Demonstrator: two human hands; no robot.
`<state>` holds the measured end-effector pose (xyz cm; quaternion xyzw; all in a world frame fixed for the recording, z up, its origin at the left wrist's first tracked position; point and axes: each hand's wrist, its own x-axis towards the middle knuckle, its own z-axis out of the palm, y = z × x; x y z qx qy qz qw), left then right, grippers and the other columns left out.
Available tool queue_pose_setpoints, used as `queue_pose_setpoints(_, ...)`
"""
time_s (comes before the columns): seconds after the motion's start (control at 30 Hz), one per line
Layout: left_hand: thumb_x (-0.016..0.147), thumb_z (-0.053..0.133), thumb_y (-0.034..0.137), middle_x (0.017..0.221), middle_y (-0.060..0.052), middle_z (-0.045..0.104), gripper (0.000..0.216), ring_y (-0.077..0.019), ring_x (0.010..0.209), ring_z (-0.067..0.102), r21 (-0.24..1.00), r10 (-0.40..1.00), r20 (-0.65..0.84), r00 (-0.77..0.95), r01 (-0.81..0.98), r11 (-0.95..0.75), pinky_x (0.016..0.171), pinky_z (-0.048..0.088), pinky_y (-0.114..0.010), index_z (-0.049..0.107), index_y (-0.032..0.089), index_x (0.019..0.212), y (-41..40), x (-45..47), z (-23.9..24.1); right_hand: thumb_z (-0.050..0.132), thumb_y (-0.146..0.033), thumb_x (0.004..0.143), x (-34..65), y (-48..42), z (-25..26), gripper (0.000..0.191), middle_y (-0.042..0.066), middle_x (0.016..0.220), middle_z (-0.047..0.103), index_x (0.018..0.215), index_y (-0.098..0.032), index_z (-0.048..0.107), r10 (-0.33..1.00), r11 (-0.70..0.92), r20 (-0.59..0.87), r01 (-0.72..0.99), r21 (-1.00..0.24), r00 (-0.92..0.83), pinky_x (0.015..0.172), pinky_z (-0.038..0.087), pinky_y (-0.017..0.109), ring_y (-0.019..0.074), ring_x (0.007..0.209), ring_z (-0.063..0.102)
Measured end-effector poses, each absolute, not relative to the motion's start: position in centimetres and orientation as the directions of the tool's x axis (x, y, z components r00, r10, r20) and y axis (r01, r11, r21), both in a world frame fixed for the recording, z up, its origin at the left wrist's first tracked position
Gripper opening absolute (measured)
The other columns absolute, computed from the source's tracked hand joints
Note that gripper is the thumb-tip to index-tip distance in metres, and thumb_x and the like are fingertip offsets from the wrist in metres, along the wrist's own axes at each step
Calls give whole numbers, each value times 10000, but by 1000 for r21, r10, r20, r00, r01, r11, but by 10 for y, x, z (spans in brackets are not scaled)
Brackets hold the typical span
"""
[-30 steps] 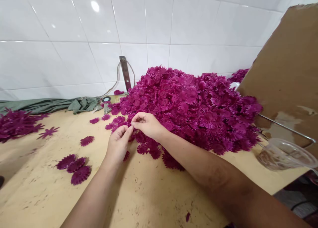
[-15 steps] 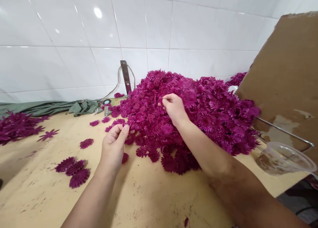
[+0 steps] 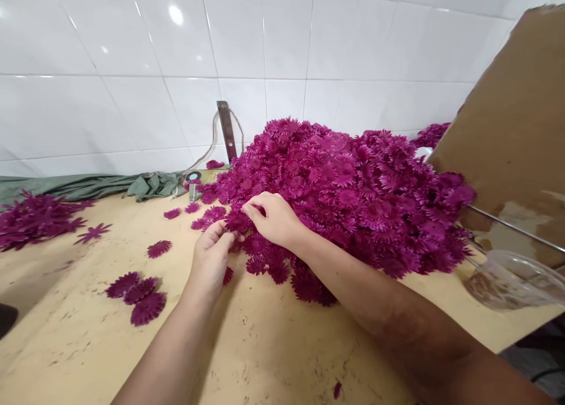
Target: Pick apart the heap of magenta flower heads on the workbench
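A big heap of magenta fabric flower heads [image 3: 344, 187] fills the middle of the yellowish tabletop [image 3: 273, 346]. My left hand [image 3: 212, 255] and my right hand [image 3: 273, 216] meet at the heap's near-left edge. Both are closed in a pinch on one magenta flower piece [image 3: 237, 221] held between their fingertips. Loose flower heads lie on the table right below the two hands.
Three flat flower pieces [image 3: 136, 293] lie at the left, with a smaller pile [image 3: 35, 216] at the far left. A green cloth [image 3: 97, 186] runs along the white tiled wall. A brown cardboard sheet [image 3: 516, 134] and a clear plastic cup [image 3: 512, 278] stand at the right.
My right hand came back from the top of the heap to my left hand, and both now pinch a flower piece together.
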<state>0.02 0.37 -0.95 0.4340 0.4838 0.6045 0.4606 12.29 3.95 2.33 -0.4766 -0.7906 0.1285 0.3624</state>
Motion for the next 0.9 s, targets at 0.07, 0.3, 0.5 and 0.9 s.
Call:
queue_pose_setpoints(0.07,492,633,300,538,30,533,187,-105,516,472,982,974,63,-220,-159,-100,529,380,-239,559,181,616,3,1,-8,406,-316,876,123,38,24,323,23,677,576,647,-155,567,867,495,406,610,-619,-291,686,384,283,128,666,509)
queue_pose_setpoints(0.3,448,741,381,548,18,554,317,-95,520,468,970,971,37,-235,-224,-91,517,373,-226,579,160,607,5,0,-9,552,-239,778,121,35,21,97,35,778,636,758,-149,582,865,464,318,381,-799,-387,689,442,272,125,702,574)
queue_pose_setpoints(0.5,456,746,436,468,52,452,373,-65,470,373,982,964,86,-253,-144,-125,473,295,-208,494,167,509,7,-3,-11,607,-151,713,120,37,20,62,30,767,614,747,-139,557,892,356,242,266,-896,-382,729,478,290,120,712,578)
queue_pose_setpoints(0.9,485,724,527,464,45,464,416,-71,460,381,967,978,29,-208,-242,-80,468,308,-215,541,161,560,3,-2,-6,570,-59,715,116,29,25,154,-47,578,524,662,-162,469,859,258,180,101,-961,-479,646,463,249,77,572,516)
